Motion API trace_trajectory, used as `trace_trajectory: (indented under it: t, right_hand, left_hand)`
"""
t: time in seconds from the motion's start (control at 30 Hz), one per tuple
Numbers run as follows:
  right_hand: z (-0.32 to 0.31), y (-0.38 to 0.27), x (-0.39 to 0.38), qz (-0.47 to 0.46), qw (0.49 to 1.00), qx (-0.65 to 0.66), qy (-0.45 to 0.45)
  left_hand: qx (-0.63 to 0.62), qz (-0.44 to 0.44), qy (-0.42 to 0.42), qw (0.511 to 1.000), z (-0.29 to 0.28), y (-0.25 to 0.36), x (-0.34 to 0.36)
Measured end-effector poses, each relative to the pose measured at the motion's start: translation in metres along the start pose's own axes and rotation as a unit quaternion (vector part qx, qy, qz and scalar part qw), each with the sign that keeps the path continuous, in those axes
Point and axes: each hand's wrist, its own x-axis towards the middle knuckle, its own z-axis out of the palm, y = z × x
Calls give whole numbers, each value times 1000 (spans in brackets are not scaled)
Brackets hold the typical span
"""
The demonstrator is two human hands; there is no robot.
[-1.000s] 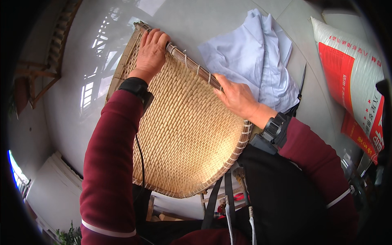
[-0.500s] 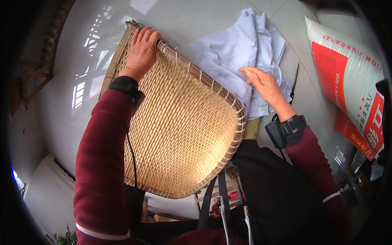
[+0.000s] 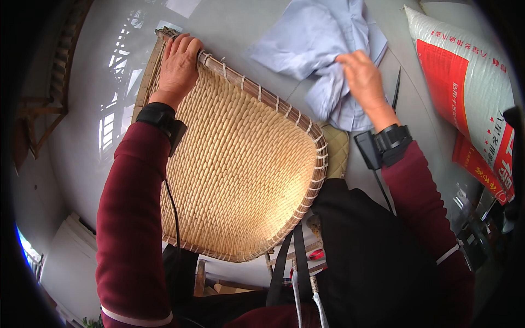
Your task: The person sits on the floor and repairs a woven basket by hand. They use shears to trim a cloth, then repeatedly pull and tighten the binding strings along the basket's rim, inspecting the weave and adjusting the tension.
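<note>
While the left hand [image 3: 178, 64] clasps the basket [image 3: 240, 164] by the upper end of its rim [image 3: 268, 97], fingers wrapped over the edge, the right hand [image 3: 362, 79] has its fingertips drawn together on a fold of the pale blue cloth [image 3: 306, 41]. The basket tilts over the person's lap, its rounded end by the black apron [image 3: 377, 240]; the cloth lies bunched beyond the basket's upper right edge, partly over the floor [image 3: 295, 104], with a green quilted pad [image 3: 337, 150] showing just beside the rim. Handling both well calls, I judge, for a firm left grip close to that upper corner, so the basket does not tip, and for a pinch that takes several layers of cloth rather than one. The fabric is best kept clear of the rim's white ties, which could snag it, and of the dark pointed thing [image 3: 397, 87] past the right hand (a blade, perhaps, though I cannot tell). As for writing, the sack [image 3: 462, 93] near the right side carries most of it: pale characters on red panels, darker and red print on the white weave, and small red stars. Neither basket nor cloth shows any lettering.
</note>
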Motion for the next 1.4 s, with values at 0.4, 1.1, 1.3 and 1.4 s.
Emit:
trace_trajectory:
  t: [0.4, 1.1, 1.3, 1.4]
  right_hand:
    - [-37, -33, -53, 171, 813, 443, -337]
    - [-38, -12, -37, 94, 840, 421, -329]
    - [-38, -7, -39, 191, 757, 512, -360]
    - [-39, -6, -38, 188, 741, 539, -355]
  left_hand:
    - [-14, -3, -29, 999, -8, 10, 31]
    - [-3, 13, -64, 998, -21, 30, 50]
    - [-3, 18, -46, 999, -21, 27, 50]
    - [-11, 15, -42, 999, -19, 27, 50]
